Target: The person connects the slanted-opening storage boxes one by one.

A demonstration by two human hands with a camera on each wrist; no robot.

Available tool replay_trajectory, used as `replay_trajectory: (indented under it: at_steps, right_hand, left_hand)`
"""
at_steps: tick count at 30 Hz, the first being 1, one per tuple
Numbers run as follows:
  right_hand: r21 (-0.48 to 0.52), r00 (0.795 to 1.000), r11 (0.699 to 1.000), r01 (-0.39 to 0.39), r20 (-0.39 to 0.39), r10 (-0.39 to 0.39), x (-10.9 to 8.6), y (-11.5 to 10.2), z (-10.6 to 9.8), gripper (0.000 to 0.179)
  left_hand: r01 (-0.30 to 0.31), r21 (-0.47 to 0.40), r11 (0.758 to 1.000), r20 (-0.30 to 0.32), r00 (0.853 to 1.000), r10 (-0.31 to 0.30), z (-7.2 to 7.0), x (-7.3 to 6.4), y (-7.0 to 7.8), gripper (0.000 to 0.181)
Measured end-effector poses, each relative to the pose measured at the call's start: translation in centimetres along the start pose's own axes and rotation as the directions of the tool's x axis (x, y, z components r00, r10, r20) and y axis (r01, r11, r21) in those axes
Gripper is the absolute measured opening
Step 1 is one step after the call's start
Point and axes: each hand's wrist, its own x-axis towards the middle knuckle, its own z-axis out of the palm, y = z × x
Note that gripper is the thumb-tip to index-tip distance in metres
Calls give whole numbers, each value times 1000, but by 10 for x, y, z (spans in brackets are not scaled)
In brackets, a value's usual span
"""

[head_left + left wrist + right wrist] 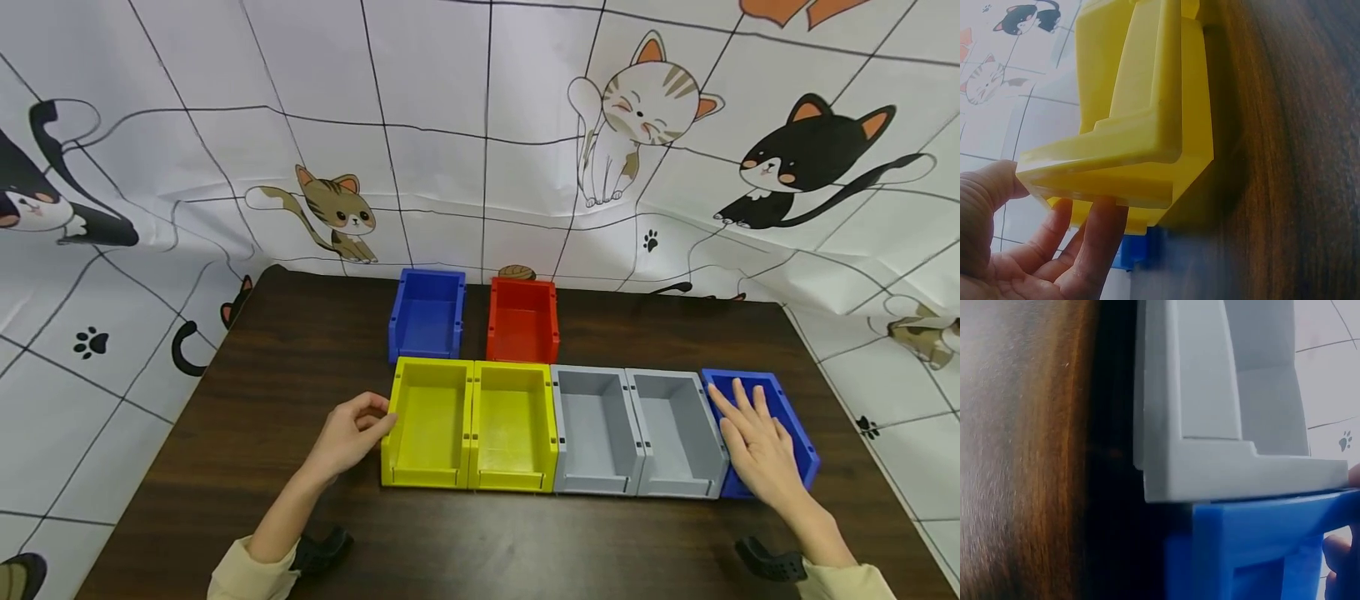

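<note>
Left hand (pixel 347 440) pinching the boxy yellow plastic bin (pixel 432 423) at three o'clock; right hand (pixel 761 448) splayed over the boxy blue plastic bin (pixel 804 457)!

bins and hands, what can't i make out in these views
- Head view: part of the far-right blue bin, covered by the right hand.
- Right wrist view: most of that hand, cut off by the right edge.
- Left wrist view: thumb tip of the left hand, behind the left-end yellow bin.

At far right of my head view, the right fingers (pixel 743 406) hid part of the blue bin (pixel 797 429). My right wrist view cropped them at its right edge; my left, the yellow bin (pixel 1147 75) at top.
</note>
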Motion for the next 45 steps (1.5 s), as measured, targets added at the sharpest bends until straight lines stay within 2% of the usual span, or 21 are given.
replay_trajectory:
  at_steps: [15, 19, 30, 36, 39, 41, 43, 45]
  right_hand:
    - [12, 998, 999, -39, 48, 38, -12, -2, 5, 47]
    - [4, 998, 999, -49, 47, 49, -11, -1, 5, 47]
    - [13, 990, 996, -91, 106, 89, -8, -2, 6, 48]
    - [-80, 989, 995, -65, 127, 74, -5, -4, 5, 49]
    - [-161, 996, 987, -17, 86, 31, -5, -5, 4, 49]
    - [-195, 1000, 981, 14, 5, -13, -4, -7, 4, 47]
    - [-217, 992, 975, 47, -104, -71, -3, -10, 4, 42]
    - [-216, 976, 973, 77, -185, -118, -1, -12, 4, 39]
  left_hand:
    - [-24, 15, 1000, 1, 1000, 24, -2, -2, 7, 23]
    - [-24, 12, 1000, 3, 1000, 24, -1, -2, 6, 24]
    - [-11, 17, 1000, -6, 1000, 11, 1, -1, 4, 26]
    - [6, 15, 1000, -9, 1000, -6, -1, -2, 6, 25]
    - [12, 8, 1000, -7, 1000, -12, -3, -4, 6, 25]
    - [7, 2, 1000, 0, 1000, -7, -3, -5, 5, 26]
    - [5, 0, 1000, 0, 1000, -5, -2, -4, 5, 26]
    - [8, -1, 1000, -6, 1000, -8, -2, -3, 6, 25]
